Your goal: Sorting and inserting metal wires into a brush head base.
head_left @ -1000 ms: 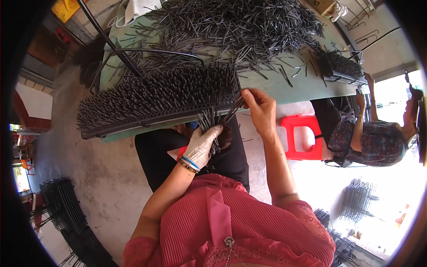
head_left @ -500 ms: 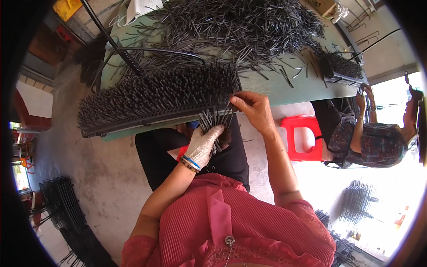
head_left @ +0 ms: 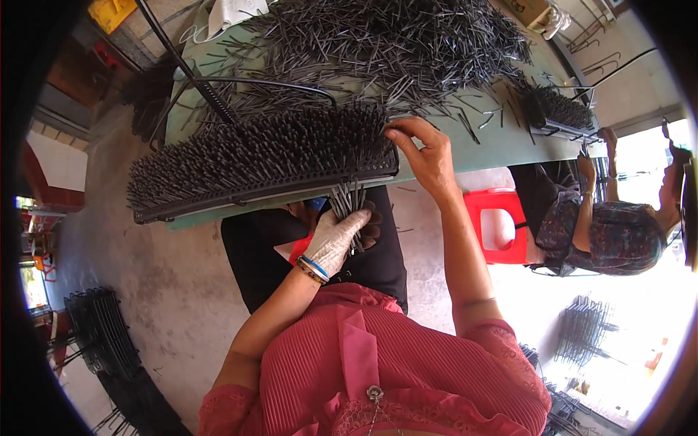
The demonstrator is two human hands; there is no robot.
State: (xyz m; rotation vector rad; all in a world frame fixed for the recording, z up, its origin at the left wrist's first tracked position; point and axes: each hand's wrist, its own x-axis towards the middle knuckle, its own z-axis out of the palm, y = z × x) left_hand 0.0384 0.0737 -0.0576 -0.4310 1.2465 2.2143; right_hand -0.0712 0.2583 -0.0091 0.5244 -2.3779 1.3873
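My left hand (head_left: pixel 334 236), in a pale glove, is closed round a bundle of thin dark rods (head_left: pixel 347 196) below the front edge of a long black rack. The rack (head_left: pixel 265 187) has rows of holes and is packed with upright dark rods (head_left: pixel 254 145). At the rack's right end, my bare right hand (head_left: pixel 427 156) has thumb and forefinger pinched together against the outermost rods. Whatever lies between those fingertips blends with the dark rods behind, so I cannot make it out.
A big heap of loose dark rods (head_left: pixel 392 43) covers the green table (head_left: pixel 436 145). Black bent bars (head_left: pixel 189 69) rise behind the rack. On the right, another person (head_left: pixel 603 225) works at a similar rack (head_left: pixel 560 109), near a red stool (head_left: pixel 498 243). Black racks (head_left: pixel 102 330) stand lower left.
My right hand has moved up and slightly right, from the bundle's top to the rack's right end. The left hand keeps its bundle almost in place. The other person's hands have shifted slightly.
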